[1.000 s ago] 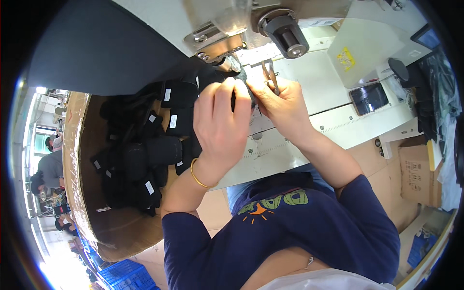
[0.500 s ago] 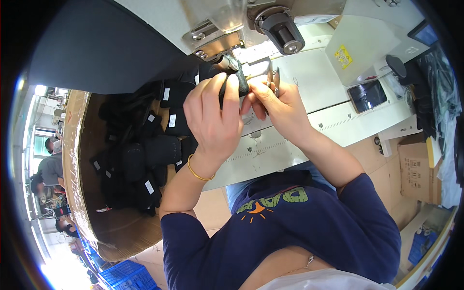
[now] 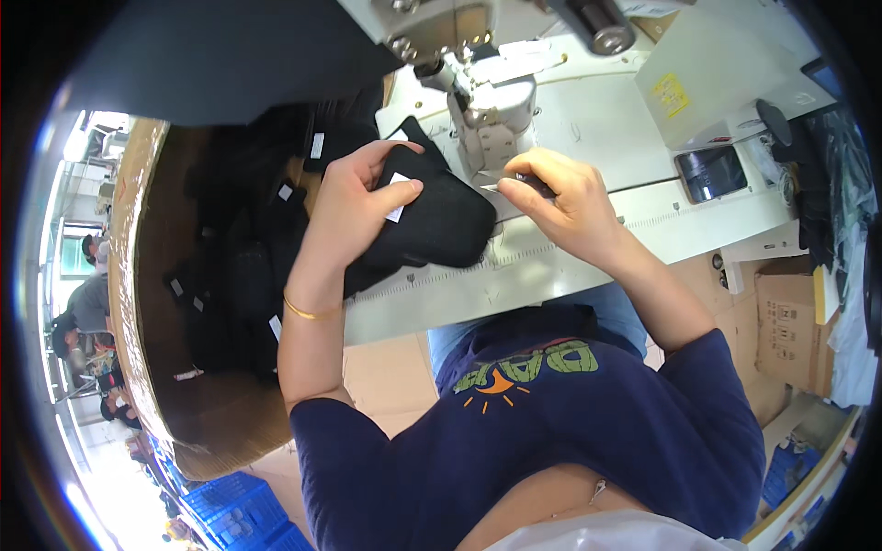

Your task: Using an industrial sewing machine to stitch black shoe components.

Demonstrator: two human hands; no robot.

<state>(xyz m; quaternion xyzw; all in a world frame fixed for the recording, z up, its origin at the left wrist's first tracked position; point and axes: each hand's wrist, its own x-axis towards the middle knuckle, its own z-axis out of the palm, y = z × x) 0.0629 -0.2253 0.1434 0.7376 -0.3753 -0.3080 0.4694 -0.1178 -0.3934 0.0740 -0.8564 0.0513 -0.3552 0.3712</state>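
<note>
My left hand (image 3: pixel 354 197) is closed on a black fabric piece (image 3: pixel 450 220), its thumb pressed over a small white label (image 3: pixel 397 200) sewn or stuck to the cloth. The piece is spread toward the right and overhangs the pale sewing table (image 3: pixel 514 275). In my right hand (image 3: pixel 574 202) is a pair of thread snips (image 3: pixel 492 186), their pointed blades facing left, close to the cloth's right side. The grip of the snips is mostly covered by my fingers. Just beyond both hands stands the sewing machine's needle and foot area (image 3: pixel 491 115).
A large cardboard box (image 3: pixel 138 275) holding several black labelled pieces (image 3: pixel 248 266) stands at the left. A phone (image 3: pixel 712 174) lies on the table's right. Blue crates (image 3: pixel 234 510) and another carton (image 3: pixel 795 321) are on the floor. People sit at the far left.
The black piece has come away from the needle area, toward me, and lies more spread out. My hands have moved apart, and the snips' blades now show. The view has shifted.
</note>
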